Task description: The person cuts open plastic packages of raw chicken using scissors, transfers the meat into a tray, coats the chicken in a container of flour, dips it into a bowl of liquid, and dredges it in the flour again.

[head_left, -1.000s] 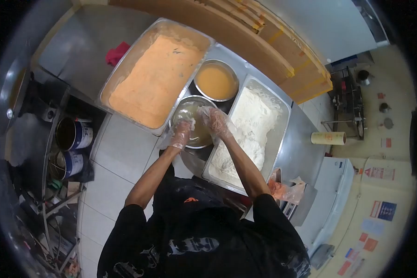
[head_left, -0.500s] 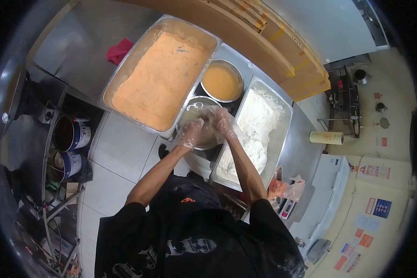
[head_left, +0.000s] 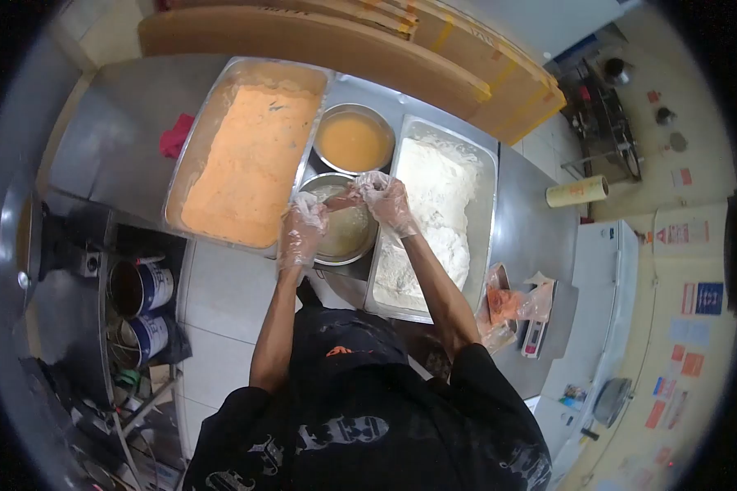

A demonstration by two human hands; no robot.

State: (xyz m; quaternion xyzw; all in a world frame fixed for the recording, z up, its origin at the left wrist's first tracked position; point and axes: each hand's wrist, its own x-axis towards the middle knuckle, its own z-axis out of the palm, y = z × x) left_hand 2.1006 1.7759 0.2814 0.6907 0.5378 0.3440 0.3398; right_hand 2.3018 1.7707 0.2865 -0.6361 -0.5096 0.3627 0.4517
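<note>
Both my hands wear clear plastic gloves and are raised over a steel bowl (head_left: pixel 341 260) of cloudy liquid. A reddish-brown strip that looks like raw meat (head_left: pixel 345 199) stretches between them. My left hand (head_left: pixel 303 225) grips its left end beside the tray of orange powder (head_left: pixel 198 147). At the other end, my right hand (head_left: pixel 389 203) pinches the strip near the inner edge of the tray of white flour (head_left: pixel 485 192). Just behind stands a second steel bowl (head_left: pixel 356 106), filled with orange liquid (head_left: pixel 352 143). Glove folds partly hide the fingertips.
Cardboard boxes (head_left: pixel 368 61) line the table's back edge. A red cloth (head_left: pixel 176 136) lies left of the orange tray. To the right are a plastic bag with orange contents (head_left: pixel 508 304), a scale (head_left: pixel 535 337) and a roll of film (head_left: pixel 577 191). Buckets (head_left: pixel 143 286) sit at lower left.
My hands have come up out of the lower bowl and moved apart, with the meat strip now visible between them. The camera view has turned and shifted.
</note>
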